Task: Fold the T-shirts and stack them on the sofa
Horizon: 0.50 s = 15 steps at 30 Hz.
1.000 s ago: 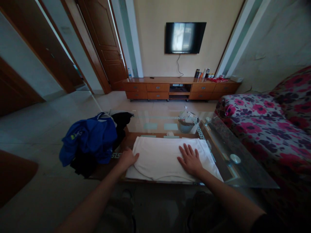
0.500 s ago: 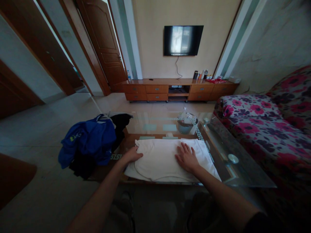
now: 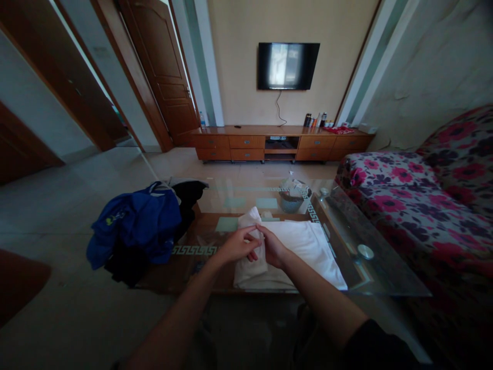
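Note:
A white cloth point(image 3: 308, 252) lies on the glass coffee table point(image 3: 393, 267), its left part folded over toward the middle. My left hand point(image 3: 241, 244) is at the folded part, fingers curled, with thumb and index finger closed on the cloth's edge. Right beside it, my right hand point(image 3: 272, 246) touches the same folded edge, its fingertips meeting those of my left hand. The right fingers are pressed together on the cloth and partly hidden.
A heap of blue and black clothes point(image 3: 140, 221) rests on the table's left end. A basket point(image 3: 292, 200) shows beyond the cloth. At the right stands a flowered sofa point(image 3: 400, 200); a low cabinet point(image 3: 246, 146) is along the wall.
My left hand has moved right, and the cloth's left part is now folded over. My right hand has moved left from lying flat on the cloth to the folded edge.

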{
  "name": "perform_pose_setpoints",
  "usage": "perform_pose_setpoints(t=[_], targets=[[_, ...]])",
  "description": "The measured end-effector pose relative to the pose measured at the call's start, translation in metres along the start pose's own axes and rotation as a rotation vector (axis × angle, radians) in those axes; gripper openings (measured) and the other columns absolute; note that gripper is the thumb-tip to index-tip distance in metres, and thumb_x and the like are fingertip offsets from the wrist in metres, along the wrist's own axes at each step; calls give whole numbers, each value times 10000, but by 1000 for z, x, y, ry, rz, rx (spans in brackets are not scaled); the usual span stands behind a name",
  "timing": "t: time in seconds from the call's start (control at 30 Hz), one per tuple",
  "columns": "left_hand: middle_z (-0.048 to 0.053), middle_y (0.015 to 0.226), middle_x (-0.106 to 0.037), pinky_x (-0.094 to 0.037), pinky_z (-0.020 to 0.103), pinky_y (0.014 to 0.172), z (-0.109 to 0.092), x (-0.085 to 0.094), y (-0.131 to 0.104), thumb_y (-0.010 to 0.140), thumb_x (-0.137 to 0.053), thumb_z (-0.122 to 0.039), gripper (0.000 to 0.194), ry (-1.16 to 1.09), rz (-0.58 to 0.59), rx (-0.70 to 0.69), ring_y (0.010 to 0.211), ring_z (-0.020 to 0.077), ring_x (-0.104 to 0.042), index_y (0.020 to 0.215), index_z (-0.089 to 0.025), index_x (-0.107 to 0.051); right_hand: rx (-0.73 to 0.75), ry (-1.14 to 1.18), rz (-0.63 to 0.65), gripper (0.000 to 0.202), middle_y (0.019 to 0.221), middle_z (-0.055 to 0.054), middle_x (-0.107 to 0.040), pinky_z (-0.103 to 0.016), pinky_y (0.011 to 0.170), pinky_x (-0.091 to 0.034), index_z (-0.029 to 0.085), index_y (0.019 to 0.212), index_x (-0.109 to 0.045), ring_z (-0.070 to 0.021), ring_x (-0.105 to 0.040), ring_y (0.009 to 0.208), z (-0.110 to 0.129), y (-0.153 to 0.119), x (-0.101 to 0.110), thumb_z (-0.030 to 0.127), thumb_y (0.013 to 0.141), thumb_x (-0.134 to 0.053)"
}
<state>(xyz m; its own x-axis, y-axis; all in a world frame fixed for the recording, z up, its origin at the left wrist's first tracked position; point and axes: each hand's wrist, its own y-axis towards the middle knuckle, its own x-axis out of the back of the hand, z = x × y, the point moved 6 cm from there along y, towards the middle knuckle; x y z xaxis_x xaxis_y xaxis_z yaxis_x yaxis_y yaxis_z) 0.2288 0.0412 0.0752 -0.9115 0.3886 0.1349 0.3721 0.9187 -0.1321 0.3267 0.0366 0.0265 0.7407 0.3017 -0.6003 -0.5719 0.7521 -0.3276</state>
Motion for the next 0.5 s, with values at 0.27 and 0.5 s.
perform_pose_setpoints(t=[0.27, 0.5], targets=[[104, 803, -743, -557, 324, 631, -8, -88, -69, 836, -671, -287, 178, -324, 720, 326, 665, 209, -723, 959, -178, -739, 235, -6, -260, 297, 786, -19, -741, -304, 688, -554, 175, 1027, -634, -193, -691, 686, 23, -1, 17, 186, 747, -732], [92, 1092, -703, -507, 297, 850, 45, -135, -43, 576, -711, -11, 441, -962, 202, 248, 957, 192, -680, 985, -173, -700, 371, 52, -312, 380, 836, 7, -741, -265, 632, -557, 209, 1083, -608, -163, -692, 688, 47, -6, 1, 170, 738, -763]])
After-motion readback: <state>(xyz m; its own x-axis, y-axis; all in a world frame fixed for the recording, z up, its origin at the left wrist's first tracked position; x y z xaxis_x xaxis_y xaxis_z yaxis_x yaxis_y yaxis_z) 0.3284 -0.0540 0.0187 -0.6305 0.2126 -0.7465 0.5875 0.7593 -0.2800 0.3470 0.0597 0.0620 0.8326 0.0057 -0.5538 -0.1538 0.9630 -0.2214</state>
